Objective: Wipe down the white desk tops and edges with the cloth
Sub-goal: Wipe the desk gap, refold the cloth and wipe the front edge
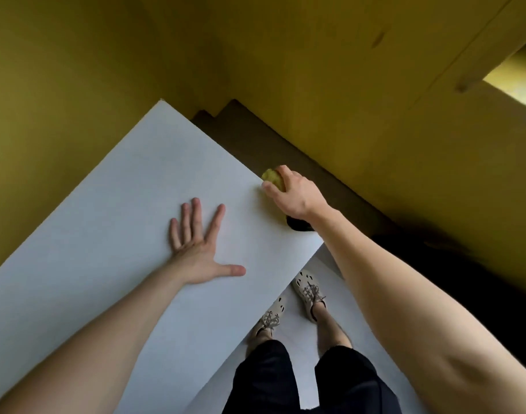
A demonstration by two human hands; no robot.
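Observation:
The white desk top (112, 222) fills the left and middle of the view, set diagonally. My left hand (197, 243) lies flat on it with fingers spread straight. My right hand (294, 192) grips a yellow cloth (272, 176) at the desk's right edge, fingers curled over it, the thumb on the white surface. Most of the cloth is hidden under the hand. A dark patch (299, 225) shows just under my right wrist at the edge; what it is I cannot tell.
A yellow wall (375, 85) rises close behind and to the right of the desk, with a dark gap (285, 144) between them. My feet in pale shoes (309, 291) stand on a light floor by the desk's near corner.

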